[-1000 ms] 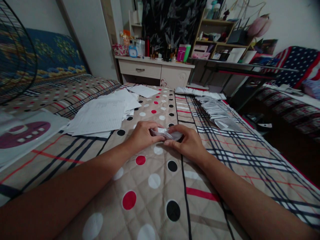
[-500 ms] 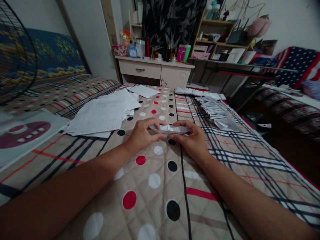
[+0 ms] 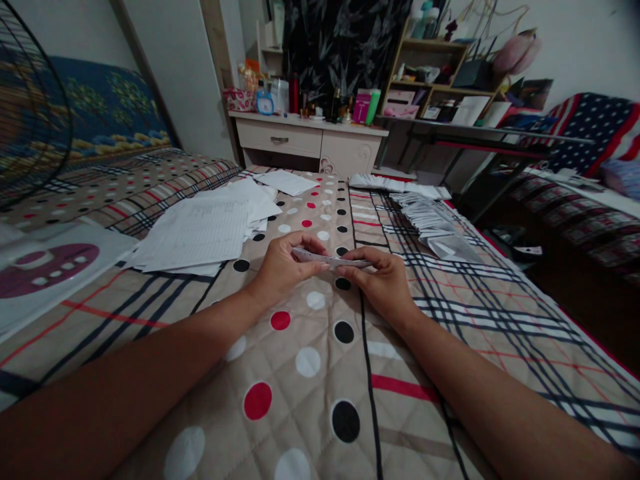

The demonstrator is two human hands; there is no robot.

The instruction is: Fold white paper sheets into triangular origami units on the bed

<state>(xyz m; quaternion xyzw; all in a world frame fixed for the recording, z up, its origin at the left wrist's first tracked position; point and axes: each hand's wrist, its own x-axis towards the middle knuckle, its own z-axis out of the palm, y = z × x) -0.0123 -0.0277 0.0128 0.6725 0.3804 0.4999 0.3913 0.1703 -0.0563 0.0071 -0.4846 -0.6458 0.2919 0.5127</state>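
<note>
My left hand (image 3: 285,267) and my right hand (image 3: 383,283) meet over the middle of a quilted bed cover (image 3: 320,373) with dots and plaid stripes. Between them they pinch a small folded white paper (image 3: 330,259), now pressed into a thin flat strip held just above the cover. Each hand grips one end, fingers closed on it. A spread of loose white sheets (image 3: 200,230) lies to the left of the hands. A row of folded paper pieces (image 3: 435,220) lies to the right, further back.
A white bag with a purple print (image 3: 45,267) lies at the left edge, beside a fan grille (image 3: 30,113). A dresser (image 3: 310,137) with bottles and a clock stands beyond the bed. Shelves and a dark table (image 3: 475,130) are at the right, with floor below.
The paper was crumpled low between the hands, then lifted and opened wide. Now it is pressed flat into a thin strip, and my right hand has slid slightly inward.
</note>
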